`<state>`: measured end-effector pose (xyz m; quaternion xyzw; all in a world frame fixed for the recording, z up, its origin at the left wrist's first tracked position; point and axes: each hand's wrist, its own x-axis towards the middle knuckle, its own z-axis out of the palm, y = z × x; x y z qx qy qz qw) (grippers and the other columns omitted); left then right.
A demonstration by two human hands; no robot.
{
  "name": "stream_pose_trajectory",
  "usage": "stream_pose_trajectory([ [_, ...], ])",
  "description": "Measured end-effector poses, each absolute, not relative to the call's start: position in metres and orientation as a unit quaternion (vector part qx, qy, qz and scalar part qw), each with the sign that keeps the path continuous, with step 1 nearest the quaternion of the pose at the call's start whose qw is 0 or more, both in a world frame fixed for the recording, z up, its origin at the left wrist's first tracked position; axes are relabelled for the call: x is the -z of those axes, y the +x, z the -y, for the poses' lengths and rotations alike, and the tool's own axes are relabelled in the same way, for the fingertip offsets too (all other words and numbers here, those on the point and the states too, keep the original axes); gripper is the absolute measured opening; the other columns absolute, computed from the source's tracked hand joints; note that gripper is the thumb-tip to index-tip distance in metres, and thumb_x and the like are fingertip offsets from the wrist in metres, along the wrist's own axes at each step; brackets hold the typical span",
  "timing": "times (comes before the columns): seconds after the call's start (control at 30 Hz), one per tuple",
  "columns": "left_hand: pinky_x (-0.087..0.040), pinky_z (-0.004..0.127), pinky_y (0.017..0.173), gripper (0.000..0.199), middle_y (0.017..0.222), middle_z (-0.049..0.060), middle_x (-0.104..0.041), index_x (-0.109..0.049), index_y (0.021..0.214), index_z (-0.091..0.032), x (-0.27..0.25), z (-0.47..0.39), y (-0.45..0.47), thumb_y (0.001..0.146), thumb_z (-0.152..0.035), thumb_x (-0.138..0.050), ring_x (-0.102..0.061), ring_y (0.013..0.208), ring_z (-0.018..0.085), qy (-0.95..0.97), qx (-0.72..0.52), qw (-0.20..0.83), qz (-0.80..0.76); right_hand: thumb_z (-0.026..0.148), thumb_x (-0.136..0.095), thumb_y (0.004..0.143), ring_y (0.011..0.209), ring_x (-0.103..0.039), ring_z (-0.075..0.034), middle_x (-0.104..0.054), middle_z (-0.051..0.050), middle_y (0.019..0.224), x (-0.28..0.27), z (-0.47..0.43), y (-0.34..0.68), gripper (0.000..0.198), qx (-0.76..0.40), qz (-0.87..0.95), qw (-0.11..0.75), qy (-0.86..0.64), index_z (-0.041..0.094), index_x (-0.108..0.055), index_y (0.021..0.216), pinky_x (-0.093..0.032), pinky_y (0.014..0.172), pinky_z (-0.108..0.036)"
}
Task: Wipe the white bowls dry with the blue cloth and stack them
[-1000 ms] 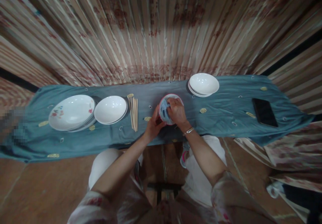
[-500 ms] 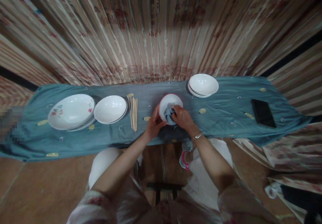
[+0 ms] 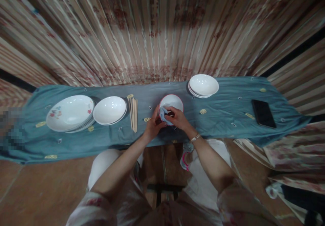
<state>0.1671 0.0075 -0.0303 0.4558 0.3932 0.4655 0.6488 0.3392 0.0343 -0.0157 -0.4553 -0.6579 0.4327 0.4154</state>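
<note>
A white bowl with a red rim (image 3: pixel 175 100) is in front of me at the middle of the table, tilted slightly. My left hand (image 3: pixel 153 126) grips its left side, thumb toward the near rim. Inside the bowl, my right hand (image 3: pixel 179 118) presses a crumpled light-blue cloth (image 3: pixel 164 113) against the left inner wall. The fingertips holding the cloth are partly hidden by it. Several wooden chopsticks (image 3: pixel 133 115) lie side by side just left of my left hand.
Stacked white bowls (image 3: pixel 203 84) stand at the back right, and further bowls (image 3: pixel 109 110) left of the chopsticks. Flower-patterned plates (image 3: pixel 71 112) are piled at the far left. A black phone (image 3: pixel 263 113) lies on the right of the teal tablecloth (image 3: pixel 223 117). A curtain (image 3: pixel 152 43) hangs behind.
My right hand has moved the cloth leftward, from the near middle of the bowl to its left inner side. The left hand keeps its hold; the view has shifted slightly.
</note>
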Motion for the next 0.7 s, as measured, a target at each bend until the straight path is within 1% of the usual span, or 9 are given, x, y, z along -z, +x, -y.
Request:
stream_pose_trajectory([
  [0.07,-0.062,0.037,0.084,0.113,0.117,0.01,-0.078,-0.031,0.163,-0.023,0.029,-0.008,0.167,0.065,-0.019,-0.087,-0.075,0.1,0.026,0.47,-0.466,0.639,-0.392,0.033,-0.069,0.078,0.093,-0.073,-0.019,-0.075,-0.007,0.113,0.014,-0.037,0.333,0.04,-0.426,0.646,0.449,-0.446,0.02,-0.068,0.115,-0.06,0.085,-0.033],
  [0.13,-0.062,0.039,0.088,0.111,0.12,0.01,-0.077,-0.031,0.162,-0.024,0.029,-0.008,0.167,0.066,-0.018,-0.086,-0.074,0.103,0.026,0.486,-0.462,0.627,-0.397,0.032,-0.068,0.077,0.096,-0.071,-0.019,-0.074,-0.007,0.118,0.011,-0.04,0.327,0.043,-0.41,0.634,0.475,-0.451,0.02,-0.067,0.118,-0.059,0.088,-0.033],
  [0.2,-0.061,0.041,0.091,0.109,0.12,0.009,-0.077,-0.031,0.163,-0.023,0.029,-0.008,0.167,0.068,-0.018,-0.084,-0.074,0.103,0.027,0.499,-0.455,0.616,-0.405,0.033,-0.067,0.077,0.092,-0.07,-0.018,-0.074,-0.006,0.114,0.01,-0.043,0.323,0.042,-0.393,0.62,0.494,-0.465,0.02,-0.067,0.117,-0.059,0.085,-0.032],
  [0.3,-0.06,0.043,0.093,0.106,0.12,0.01,-0.077,-0.03,0.163,-0.021,0.03,-0.008,0.166,0.071,-0.021,-0.083,-0.074,0.104,0.027,0.516,-0.45,0.601,-0.413,0.038,-0.067,0.078,0.084,-0.069,-0.018,-0.074,-0.005,0.104,0.009,-0.049,0.32,0.037,-0.377,0.603,0.51,-0.484,0.02,-0.068,0.11,-0.059,0.081,-0.031],
  [0.47,-0.06,0.044,0.095,0.106,0.119,0.01,-0.078,-0.029,0.163,-0.022,0.028,-0.006,0.167,0.072,-0.026,-0.084,-0.074,0.105,0.027,0.526,-0.445,0.597,-0.411,0.043,-0.065,0.079,0.088,-0.069,-0.021,-0.074,-0.007,0.101,0.01,-0.061,0.318,0.033,-0.333,0.569,0.547,-0.516,0.019,-0.067,0.102,-0.058,0.084,-0.035],
  [0.57,-0.059,0.043,0.096,0.108,0.12,0.01,-0.077,-0.027,0.164,-0.02,0.025,-0.004,0.168,0.072,-0.024,-0.084,-0.074,0.105,0.027,0.518,-0.445,0.603,-0.413,0.044,-0.065,0.081,0.084,-0.068,-0.021,-0.075,-0.007,0.095,0.01,-0.067,0.317,0.029,-0.326,0.53,0.578,-0.528,0.019,-0.067,0.096,-0.058,0.081,-0.035],
  [0.7,-0.06,0.043,0.093,0.108,0.115,0.009,-0.078,-0.028,0.164,-0.021,0.022,-0.003,0.169,0.071,-0.022,-0.084,-0.075,0.102,0.026,0.507,-0.449,0.603,-0.422,0.042,-0.066,0.081,0.082,-0.067,-0.02,-0.075,-0.005,0.091,0.009,-0.069,0.313,0.025,-0.322,0.501,0.599,-0.535,0.02,-0.067,0.093,-0.058,0.078,-0.032],
])
